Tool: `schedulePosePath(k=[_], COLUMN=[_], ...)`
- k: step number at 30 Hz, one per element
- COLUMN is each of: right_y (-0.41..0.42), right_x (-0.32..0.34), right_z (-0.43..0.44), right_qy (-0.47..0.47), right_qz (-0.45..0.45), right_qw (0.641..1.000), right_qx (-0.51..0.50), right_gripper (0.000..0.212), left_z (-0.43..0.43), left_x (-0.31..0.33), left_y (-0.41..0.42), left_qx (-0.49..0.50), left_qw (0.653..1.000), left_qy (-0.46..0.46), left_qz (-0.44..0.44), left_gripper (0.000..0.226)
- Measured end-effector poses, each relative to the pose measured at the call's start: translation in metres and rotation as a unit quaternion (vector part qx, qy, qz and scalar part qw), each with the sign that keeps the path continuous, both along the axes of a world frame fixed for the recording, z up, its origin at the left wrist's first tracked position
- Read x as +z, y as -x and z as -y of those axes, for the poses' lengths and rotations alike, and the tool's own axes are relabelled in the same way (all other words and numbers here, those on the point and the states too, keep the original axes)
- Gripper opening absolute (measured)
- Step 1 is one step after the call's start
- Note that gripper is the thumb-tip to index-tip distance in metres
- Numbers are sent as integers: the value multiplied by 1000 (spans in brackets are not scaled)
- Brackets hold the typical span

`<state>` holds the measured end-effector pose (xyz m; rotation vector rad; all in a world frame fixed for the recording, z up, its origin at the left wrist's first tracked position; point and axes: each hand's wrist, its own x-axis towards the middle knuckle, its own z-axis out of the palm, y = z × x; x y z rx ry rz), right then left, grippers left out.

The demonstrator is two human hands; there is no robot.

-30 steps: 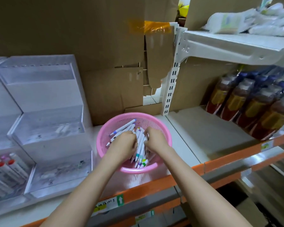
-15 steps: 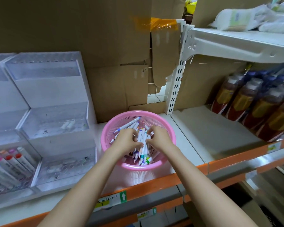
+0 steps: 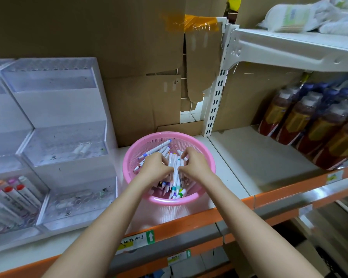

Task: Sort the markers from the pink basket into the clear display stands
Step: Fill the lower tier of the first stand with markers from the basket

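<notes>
Nearby, left grip (image 3: 156, 167) and right grip (image 3: 196, 165) both clasp a bundle of markers (image 3: 174, 163) inside the basket (image 3: 169, 202). Judged light, stiff, slick-barrelled, apt to slip loose; hold mid-barrel. Beyond, leftward: stands (image 3: 68, 141).

Cardboard (image 3: 129, 47) lines the far wall, with orange tape (image 3: 191, 23) at its seam. A white shelf (image 3: 259, 157), orange-edged, holds bottles (image 3: 301, 125) at right.
</notes>
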<state>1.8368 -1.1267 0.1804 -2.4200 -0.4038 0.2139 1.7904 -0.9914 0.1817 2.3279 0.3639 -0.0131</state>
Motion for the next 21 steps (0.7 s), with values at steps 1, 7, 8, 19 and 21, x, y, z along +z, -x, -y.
schedulePosePath(k=[1,7,8,19,21], right_y=[1,13,16,74,86], right_x=[2,15,17,55,61], right_z=[-1,-1,-2,-60,-77], right_qy=[-22,-112,-128,-252,-264], right_qz=[-4,40,48,138,147], right_qw=[1000,993,990,955,950], right_qx=[-2,24,24,72,83], right_gripper=[35,60,62,59,58], left_z=[-2,-7,-8,-56,-73], left_x=[0,16,20,67,74], left_y=[2,15,19,88,104], left_qx=[9,-24,-31,-4,14], left_qw=[1000,981,976,940,929], left_qy=[14,27,21,3,1], left_qz=[12,190,215,342,370], left_gripper=[20,51,53,33,31])
